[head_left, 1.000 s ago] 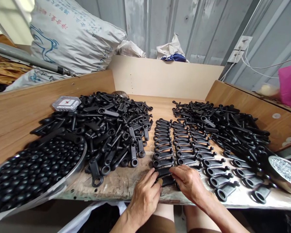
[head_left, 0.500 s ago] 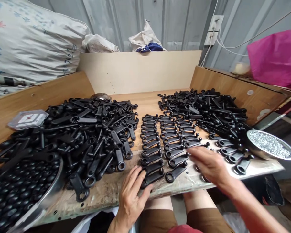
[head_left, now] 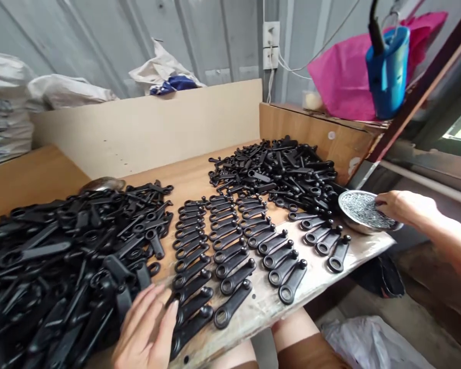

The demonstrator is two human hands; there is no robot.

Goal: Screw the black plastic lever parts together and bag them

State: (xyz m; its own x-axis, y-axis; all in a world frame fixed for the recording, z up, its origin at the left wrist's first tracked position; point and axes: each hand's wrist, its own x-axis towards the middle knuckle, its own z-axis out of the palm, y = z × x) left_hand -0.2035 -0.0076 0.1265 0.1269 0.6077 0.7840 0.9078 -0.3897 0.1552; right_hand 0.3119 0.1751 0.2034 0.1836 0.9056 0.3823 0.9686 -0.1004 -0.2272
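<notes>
My right hand (head_left: 405, 206) is at the right rim of a metal bowl (head_left: 369, 228) full of small silver metal pins (head_left: 363, 206). Its fingertips are pinched together among the pins, and whatever is between them is hidden. My left hand (head_left: 148, 328) lies by the near end of the left column of black levers (head_left: 194, 305), fingers stretched out and thumb close to the nearest ones. Each lever has a ring at one end and a small ball knob at the other. More levers (head_left: 288, 264) lie in neat columns across the table.
A big heap of loose black parts (head_left: 61, 246) covers the left of the table; another heap (head_left: 276, 164) sits at the back right. Wooden boards (head_left: 176, 125) wall in the back and sides. A blue holder (head_left: 390, 74) hangs at upper right beside a pink bag (head_left: 341, 77).
My right hand has gone from above the lever columns to the bowl of pins on the right. The view has turned right. My left hand stays beside the left column.
</notes>
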